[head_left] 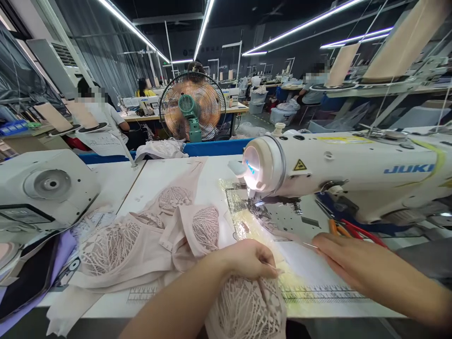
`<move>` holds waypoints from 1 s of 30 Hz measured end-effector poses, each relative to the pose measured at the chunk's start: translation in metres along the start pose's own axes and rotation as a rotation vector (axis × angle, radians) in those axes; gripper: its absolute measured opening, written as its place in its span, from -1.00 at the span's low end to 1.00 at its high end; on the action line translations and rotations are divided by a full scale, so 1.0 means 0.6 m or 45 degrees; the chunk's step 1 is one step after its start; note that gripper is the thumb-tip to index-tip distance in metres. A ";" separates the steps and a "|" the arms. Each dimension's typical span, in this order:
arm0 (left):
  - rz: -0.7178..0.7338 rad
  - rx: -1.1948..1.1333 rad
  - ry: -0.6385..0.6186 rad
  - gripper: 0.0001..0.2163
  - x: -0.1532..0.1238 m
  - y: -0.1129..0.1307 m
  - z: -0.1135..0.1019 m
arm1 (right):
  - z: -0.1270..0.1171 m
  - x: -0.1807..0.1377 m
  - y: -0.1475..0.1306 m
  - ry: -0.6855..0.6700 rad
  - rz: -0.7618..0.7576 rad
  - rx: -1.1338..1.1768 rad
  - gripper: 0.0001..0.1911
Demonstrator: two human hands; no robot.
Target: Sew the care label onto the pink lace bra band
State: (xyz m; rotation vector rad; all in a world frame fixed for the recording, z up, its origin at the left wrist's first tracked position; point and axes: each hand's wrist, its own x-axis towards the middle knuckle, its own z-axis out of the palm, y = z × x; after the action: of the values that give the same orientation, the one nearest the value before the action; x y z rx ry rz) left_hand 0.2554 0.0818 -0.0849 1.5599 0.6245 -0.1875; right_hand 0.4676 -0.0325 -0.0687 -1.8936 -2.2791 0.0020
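Observation:
My left hand [252, 260] pinches the edge of a beige lace bra [252, 306], whose patterned cup hangs over the table's front edge. To the right, my right hand [334, 252] is closed beside the sewing machine bed. A thin, shiny, pointed tool [310, 245] sticks out from its fingertips; the rest is hidden. A narrow beige strip [287, 234] runs from near the needle area toward these fingers. The white JUKI sewing machine [310, 160] has its lamp lit. More beige lace bras [116, 247] lie heaped left of my left hand.
Orange-handled and red-handled tools [356, 230] lie behind my right hand. A printed ruler [318, 294] runs along the table front. At left are a second machine head [52, 183] and a dark flat device [30, 278]. A fan [192, 108] stands beyond; people sit farther back.

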 end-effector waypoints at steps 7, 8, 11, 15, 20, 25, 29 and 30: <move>0.133 -0.072 0.027 -0.89 0.003 -0.001 -0.003 | 0.023 0.018 -0.094 -0.136 0.353 0.840 -0.81; 0.140 -0.068 0.030 -0.88 0.002 -0.001 -0.005 | 0.027 0.026 -0.104 -0.127 0.363 0.921 -0.82; 0.119 -0.014 0.068 -0.84 -0.001 0.004 -0.011 | 0.037 0.043 -0.111 -0.089 0.417 1.043 -0.80; 0.089 0.136 0.217 -0.94 -0.006 0.010 -0.020 | 0.045 0.045 -0.095 -0.097 0.425 1.085 -0.85; 0.090 0.172 0.273 -0.92 -0.011 0.019 -0.024 | 0.049 0.035 -0.083 -0.099 0.432 1.091 -0.85; 0.080 0.156 0.273 -0.91 -0.016 0.025 -0.023 | 0.055 0.028 -0.077 -0.137 0.469 1.150 -0.85; 0.094 0.168 0.253 -0.92 -0.016 0.024 -0.024 | 0.055 0.030 -0.080 -0.142 0.503 1.180 -0.86; 0.100 0.171 0.247 -0.92 -0.015 0.022 -0.025 | 0.055 0.031 -0.082 -0.131 0.503 1.175 -0.86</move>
State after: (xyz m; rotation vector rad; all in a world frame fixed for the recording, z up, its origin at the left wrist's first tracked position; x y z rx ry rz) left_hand 0.2505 0.0942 -0.0673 1.7434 0.7122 -0.0184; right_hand 0.4121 -0.0199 -0.0931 -1.7409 -1.4559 1.0177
